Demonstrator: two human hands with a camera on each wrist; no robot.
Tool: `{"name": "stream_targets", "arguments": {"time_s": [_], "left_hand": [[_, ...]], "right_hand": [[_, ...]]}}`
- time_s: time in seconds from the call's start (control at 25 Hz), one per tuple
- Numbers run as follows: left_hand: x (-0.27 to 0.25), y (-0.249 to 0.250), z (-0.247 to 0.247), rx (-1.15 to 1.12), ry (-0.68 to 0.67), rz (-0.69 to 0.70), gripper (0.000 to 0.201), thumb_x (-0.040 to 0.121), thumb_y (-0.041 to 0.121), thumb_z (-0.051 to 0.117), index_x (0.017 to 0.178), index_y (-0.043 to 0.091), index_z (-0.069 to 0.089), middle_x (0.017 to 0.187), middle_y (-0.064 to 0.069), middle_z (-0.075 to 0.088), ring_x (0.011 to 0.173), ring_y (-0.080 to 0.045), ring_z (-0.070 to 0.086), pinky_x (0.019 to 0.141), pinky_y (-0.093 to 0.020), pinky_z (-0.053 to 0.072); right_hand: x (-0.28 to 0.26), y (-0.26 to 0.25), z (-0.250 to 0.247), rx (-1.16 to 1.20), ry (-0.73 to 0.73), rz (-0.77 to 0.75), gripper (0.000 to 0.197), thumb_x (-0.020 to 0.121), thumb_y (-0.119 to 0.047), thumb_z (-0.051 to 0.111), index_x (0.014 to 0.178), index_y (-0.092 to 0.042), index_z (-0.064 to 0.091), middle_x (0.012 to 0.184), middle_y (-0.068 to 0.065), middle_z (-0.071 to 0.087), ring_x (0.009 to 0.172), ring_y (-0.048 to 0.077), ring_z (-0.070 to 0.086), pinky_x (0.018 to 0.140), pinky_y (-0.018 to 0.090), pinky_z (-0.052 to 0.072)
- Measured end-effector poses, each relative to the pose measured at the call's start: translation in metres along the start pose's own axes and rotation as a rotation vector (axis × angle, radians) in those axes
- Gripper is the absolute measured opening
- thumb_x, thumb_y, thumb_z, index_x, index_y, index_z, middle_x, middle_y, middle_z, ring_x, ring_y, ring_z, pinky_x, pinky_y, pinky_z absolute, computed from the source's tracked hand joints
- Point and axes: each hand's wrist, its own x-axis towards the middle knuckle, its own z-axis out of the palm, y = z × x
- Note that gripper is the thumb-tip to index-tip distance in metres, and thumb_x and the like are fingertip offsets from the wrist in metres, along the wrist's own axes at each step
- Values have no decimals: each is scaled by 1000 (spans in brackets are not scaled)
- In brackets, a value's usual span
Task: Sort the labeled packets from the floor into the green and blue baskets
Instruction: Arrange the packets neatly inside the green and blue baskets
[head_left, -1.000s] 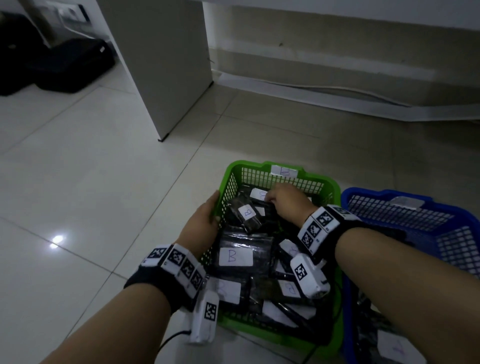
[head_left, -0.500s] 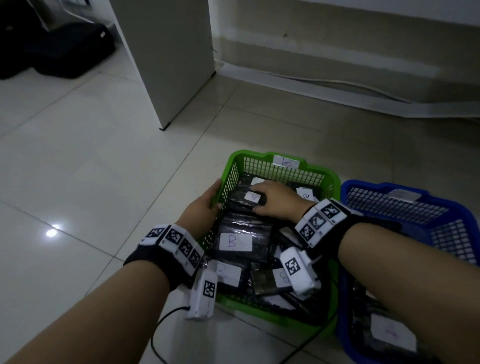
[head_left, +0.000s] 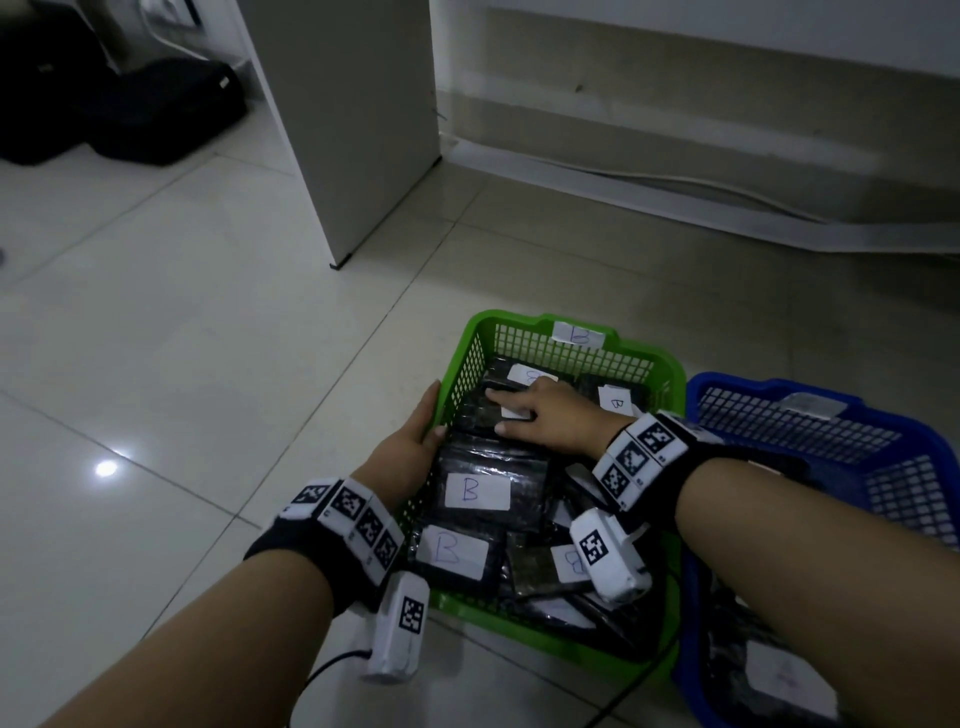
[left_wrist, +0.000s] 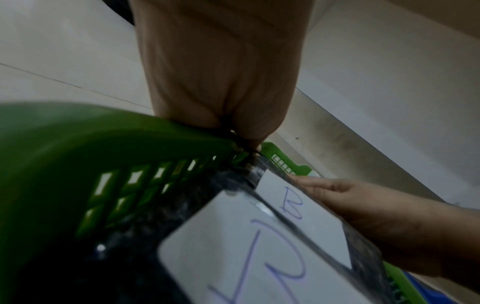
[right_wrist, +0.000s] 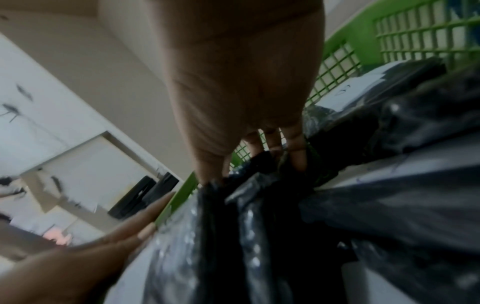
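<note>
A person's right hand (head_left: 550, 418) lies flat, fingers straight, pressing on dark packets (head_left: 488, 486) in the green basket (head_left: 644, 361), grasping nothing. The left hand (head_left: 410, 441) holds the basket's left rim, thumb hooked inside the wall and fingers outside. White labels marked "B" show on the packets filling the green basket, whose far rim carries a "B" tag (head_left: 577, 333). The blue basket (head_left: 930, 452) stands touching it on the right, with more packets inside. Both sit on the tiled floor (head_left: 182, 364).
</note>
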Motion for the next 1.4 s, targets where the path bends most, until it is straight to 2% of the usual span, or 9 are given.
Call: {"name": "stream_targets", "arguments": {"time_s": [0.12,0.28,0.48,0.64,0.72,0.8,1.04,1.24,1.4], "left_hand": [[2,-1,0,-11,-12,-8,57,102,27,33,149,39,3,154,-2,29,133,-27,42,107,-27,29],[2,0,0,-13,-2,-11,57,102,25,33,149,39,4,154,-4,29,134,-27,41,109,-28,28],[4,0,-1,-12,59,-43,53,100,29,40,148,39,18,146,-10,40,128,-30,46,107,-35,34],[-4,-11,-12,131,207,238,54,74,58,65,120,30,58,117,3,47,114,-17,48,98,-32,40],[-8,-16,-17,350,75,390,74,52,80,60,112,36,61,117,7,48,115,-15,41,99,-30,34],[-9,-18,-18,540,13,440,81,46,84,53,115,40,59,123,10,47,119,-16,34,101,-32,31],[-4,-13,-17,591,94,444,70,65,77,37,119,40,60,123,13,57,118,-19,40,100,-35,36],[-6,-5,-11,609,108,411,48,80,58,51,124,40,56,140,11,40,130,-19,30,108,-40,28],[-9,-6,-4,91,95,189,53,96,20,48,145,24,30,147,-5,31,132,-22,38,110,-35,32]], "right_hand": [[1,3,0,3,8,-16,63,88,-41,61,145,-38,33,128,11,58,121,31,47,106,37,30],[2,-4,10,-35,111,49,70,86,-35,65,143,-48,27,121,12,44,117,32,34,100,36,32],[-8,-7,-2,-54,51,48,73,84,-54,58,147,-43,22,129,16,43,123,34,41,102,33,36],[-44,-13,-7,87,246,62,38,87,-48,58,119,-27,64,108,5,50,112,24,47,91,30,40],[-61,-16,-4,159,147,47,36,81,-52,65,106,-25,67,103,-1,58,103,18,55,79,26,41],[-69,-20,4,146,11,63,50,75,-52,71,116,-25,61,116,-1,60,107,17,57,81,23,41],[-74,-29,19,152,42,105,57,80,-43,70,128,-15,57,129,8,54,115,23,54,91,24,40],[-70,-16,3,202,273,153,24,85,-39,66,97,-18,67,109,5,51,95,20,56,80,24,39],[-48,-11,-11,27,209,79,54,86,-27,66,135,-15,46,134,10,49,123,26,47,99,29,38]]}}
